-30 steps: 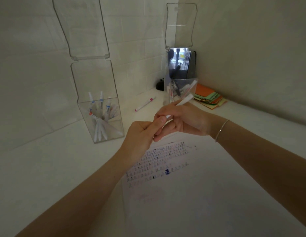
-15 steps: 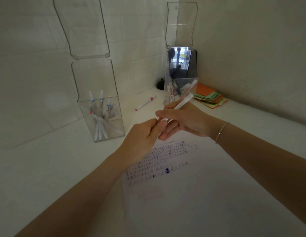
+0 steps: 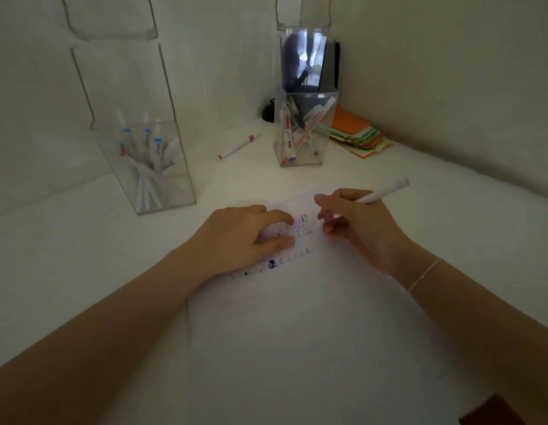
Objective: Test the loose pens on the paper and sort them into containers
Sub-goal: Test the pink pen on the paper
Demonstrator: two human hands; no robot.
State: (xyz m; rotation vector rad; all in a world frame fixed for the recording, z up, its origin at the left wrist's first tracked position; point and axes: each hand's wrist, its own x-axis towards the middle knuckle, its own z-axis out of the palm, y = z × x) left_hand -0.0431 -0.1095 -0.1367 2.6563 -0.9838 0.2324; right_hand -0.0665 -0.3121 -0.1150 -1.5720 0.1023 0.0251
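White desk: left hand [image 3: 236,237] flat on paper [image 3: 297,317]; right hand [image 3: 355,225] pinching pen [image 3: 386,190].

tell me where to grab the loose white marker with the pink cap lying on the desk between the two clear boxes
Pinch the white marker with the pink cap mid-barrel from above, fingers across its width. It lies flat on the white desk, with free space on both long sides, and the middle should balance best.

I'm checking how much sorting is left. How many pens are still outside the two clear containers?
2. One white pen is in the right hand, tip down at the paper. One pink-capped pen lies loose on the table between the containers. Others may be out of frame.
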